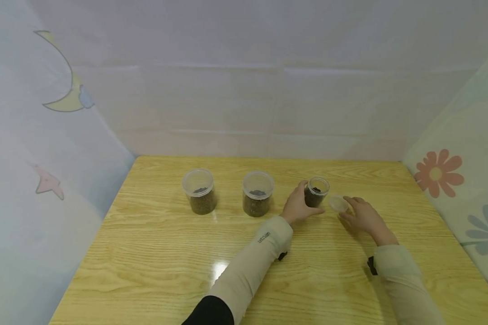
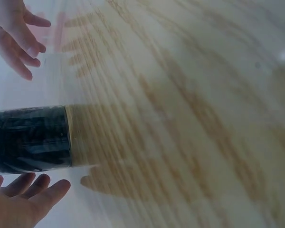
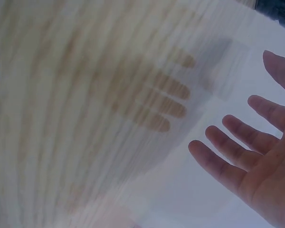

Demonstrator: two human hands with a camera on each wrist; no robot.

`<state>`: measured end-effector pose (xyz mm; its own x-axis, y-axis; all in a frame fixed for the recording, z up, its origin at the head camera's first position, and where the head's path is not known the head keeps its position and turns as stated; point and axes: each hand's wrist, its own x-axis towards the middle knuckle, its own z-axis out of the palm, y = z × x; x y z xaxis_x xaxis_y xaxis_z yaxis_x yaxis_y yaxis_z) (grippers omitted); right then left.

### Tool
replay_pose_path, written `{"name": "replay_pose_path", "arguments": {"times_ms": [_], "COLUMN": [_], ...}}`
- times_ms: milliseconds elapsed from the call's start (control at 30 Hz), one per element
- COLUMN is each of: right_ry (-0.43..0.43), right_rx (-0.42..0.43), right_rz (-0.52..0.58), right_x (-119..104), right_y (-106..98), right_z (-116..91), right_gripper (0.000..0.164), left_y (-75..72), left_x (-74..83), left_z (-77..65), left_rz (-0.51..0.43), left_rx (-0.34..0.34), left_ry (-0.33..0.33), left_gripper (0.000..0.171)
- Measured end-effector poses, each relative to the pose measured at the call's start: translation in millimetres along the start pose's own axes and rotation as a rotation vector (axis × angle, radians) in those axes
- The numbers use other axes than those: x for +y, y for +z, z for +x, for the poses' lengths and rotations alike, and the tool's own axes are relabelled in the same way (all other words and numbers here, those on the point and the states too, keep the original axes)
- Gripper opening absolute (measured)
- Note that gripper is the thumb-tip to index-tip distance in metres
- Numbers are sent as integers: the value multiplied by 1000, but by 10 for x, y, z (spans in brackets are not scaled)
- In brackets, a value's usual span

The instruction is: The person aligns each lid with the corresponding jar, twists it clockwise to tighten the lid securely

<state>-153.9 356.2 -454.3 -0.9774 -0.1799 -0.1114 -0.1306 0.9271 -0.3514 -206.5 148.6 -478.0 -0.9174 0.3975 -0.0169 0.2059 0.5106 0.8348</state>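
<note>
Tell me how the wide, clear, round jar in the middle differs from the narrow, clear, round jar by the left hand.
The wide, clear, round jar is broader than the narrow, clear, round jar. The wide jar stands away from both hands, while the narrow jar has the left hand around its side. Both are upright on the yellowish wood-grain table and hold dark contents.

Dark lettering [image 1: 264,237] on left sleeve [image 1: 252,266], seemingly illegible
</note>
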Motion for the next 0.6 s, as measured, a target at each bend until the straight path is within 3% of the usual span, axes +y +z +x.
{"name": "replay_pose_path", "arguments": {"times_ms": [600], "right_ry": [88], "right_rx": [-68], "right_rz": [114], "right_x": [151], "right_y": [21], "right_z": [200], "right_gripper": [86], "left_y": [53], "left_x": [-30], "left_z": [44], "left_rz": [-28], "left_rx": [11], "left_ry": [17], "left_gripper": [91]}}
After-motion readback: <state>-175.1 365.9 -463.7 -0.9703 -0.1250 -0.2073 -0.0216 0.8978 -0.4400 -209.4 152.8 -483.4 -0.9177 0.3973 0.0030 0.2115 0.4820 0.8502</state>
